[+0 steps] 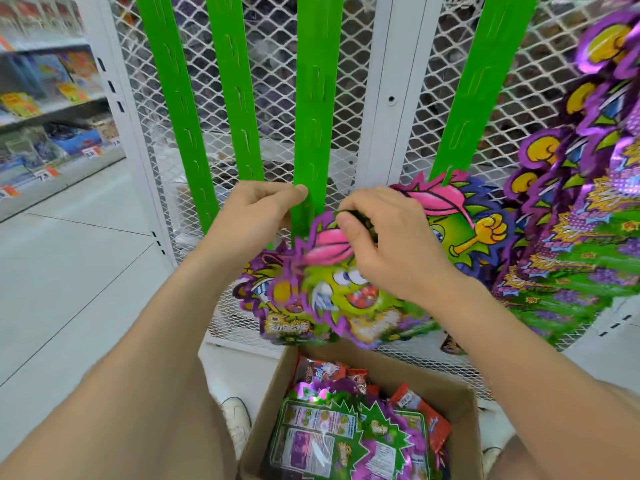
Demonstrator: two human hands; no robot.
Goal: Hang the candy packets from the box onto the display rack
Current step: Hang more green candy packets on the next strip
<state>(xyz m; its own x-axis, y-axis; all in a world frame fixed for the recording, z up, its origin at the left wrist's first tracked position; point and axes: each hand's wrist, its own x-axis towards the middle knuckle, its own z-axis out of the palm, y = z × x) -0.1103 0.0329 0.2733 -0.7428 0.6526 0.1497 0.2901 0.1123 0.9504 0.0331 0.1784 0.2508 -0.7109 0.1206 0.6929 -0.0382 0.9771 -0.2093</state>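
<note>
Shop aisle with pale tiled floor, stocked shelves blurred at 9 o'clock. At 12 o'clock, white mesh display rack hung with green strips. Left hand pinching the lower end of the third strip from the left, thumb and forefinger closed on its edge. Right hand just beside it at 3 o'clock, fingertips curled and pinching the top edge of a candy packet. Packet body hanging from that grip toward 7 o'clock, tilted, top close against the strip's foot; hooked on or not, cannot tell. Cardboard box at 6 o'clock, below the packet, holding more packets. Hung packets bunched at 3 o'clock.
</note>
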